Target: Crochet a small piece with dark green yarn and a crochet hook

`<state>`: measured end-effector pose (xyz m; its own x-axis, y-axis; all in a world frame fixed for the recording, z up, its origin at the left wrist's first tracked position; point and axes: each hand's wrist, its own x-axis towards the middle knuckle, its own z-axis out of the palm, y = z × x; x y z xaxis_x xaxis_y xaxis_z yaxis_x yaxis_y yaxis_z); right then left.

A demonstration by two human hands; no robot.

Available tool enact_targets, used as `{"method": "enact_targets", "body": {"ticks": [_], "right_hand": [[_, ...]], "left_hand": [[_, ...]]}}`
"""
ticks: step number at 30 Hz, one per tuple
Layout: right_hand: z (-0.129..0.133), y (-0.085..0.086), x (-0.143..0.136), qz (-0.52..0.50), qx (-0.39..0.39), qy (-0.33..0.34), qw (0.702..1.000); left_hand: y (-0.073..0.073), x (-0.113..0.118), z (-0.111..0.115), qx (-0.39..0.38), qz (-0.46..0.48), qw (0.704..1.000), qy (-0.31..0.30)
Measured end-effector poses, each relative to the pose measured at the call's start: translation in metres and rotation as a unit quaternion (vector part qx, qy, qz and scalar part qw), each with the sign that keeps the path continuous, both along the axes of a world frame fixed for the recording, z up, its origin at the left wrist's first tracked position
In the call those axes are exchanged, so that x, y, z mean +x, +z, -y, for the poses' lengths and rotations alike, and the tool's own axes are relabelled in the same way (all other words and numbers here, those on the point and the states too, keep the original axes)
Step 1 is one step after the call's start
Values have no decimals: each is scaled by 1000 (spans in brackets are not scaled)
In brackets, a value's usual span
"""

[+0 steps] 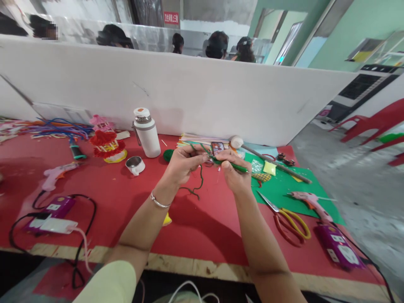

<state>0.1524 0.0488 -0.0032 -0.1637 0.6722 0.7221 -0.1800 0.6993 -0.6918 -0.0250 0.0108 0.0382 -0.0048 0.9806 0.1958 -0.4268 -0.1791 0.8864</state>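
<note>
green yarn (213,160) | between left hand (183,165) and right hand (236,173) | right: green tool (239,168)

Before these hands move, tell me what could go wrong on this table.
The scissors lie with their points close to the right hand; a sideways swing could graze them. The loose green yarn below might tangle. The open-topped cup on the left hand's outer side could be knocked over.

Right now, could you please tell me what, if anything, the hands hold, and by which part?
The right hand grips a green tool by its shaft; the left hand pinches green yarn, exact spot hidden.
</note>
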Motion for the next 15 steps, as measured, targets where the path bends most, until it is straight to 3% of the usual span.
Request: {"method": "enact_targets", "body": {"ticks": [6, 11, 15], "right_hand": [[6, 5, -3, 2, 59, -3, 998], [8, 9, -4, 2, 77, -43, 996], [2, 2, -4, -18, 17, 8, 1000]], "left_hand": [[-1, -2, -1, -7, 31, 999, -25], [-1, 2, 0, 1, 7, 1000, -5], [1, 6, 1, 21, 14, 999, 29]]}}
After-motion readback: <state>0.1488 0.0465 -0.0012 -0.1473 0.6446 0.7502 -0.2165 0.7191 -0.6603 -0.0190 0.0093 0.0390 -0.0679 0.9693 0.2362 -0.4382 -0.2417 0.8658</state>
